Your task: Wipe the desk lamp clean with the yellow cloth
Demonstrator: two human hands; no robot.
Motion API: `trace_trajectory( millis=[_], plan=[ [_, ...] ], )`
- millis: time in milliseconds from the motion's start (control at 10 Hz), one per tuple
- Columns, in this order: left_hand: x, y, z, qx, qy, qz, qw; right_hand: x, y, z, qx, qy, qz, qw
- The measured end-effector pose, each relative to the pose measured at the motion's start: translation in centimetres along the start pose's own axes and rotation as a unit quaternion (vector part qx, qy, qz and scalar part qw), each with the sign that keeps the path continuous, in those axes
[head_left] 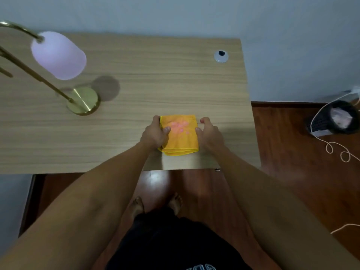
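Both hands, left (154, 134) and right (209, 134), pinch the folded cloth's (180, 137) side edges on the tabletop (155, 75), seemingly to lift it toward the lamp (58, 55).

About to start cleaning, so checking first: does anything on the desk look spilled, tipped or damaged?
Nothing stands out. The brass desk lamp stands upright on the wooden desk, and the folded yellow cloth lies flat between the left hand and right hand.

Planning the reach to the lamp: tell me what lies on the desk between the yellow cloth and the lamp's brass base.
Nothing: in the head view, only bare desk separates the yellow cloth from the brass base.
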State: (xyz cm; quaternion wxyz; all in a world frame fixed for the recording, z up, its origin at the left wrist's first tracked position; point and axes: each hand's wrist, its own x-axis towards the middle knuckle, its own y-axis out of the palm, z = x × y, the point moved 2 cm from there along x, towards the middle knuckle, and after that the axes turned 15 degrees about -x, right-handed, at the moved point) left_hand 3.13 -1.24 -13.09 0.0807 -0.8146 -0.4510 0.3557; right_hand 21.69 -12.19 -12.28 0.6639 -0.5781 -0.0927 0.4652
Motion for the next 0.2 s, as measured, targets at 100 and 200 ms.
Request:
trace_trajectory(
  millis=[100,200],
  plan=[
    [-0.9,-1.4,0.0,0.070,0.009,-0.029,0.997,-0.6,-0.6,0.1,-0.005,0.019,-0.037,0.999],
    [-1.6,-3.5,0.4,0.075,0.018,-0.056,0.995,-1.1,-1.0,1.8,0.010,-0.008,-0.046,0.999]
  ],
)
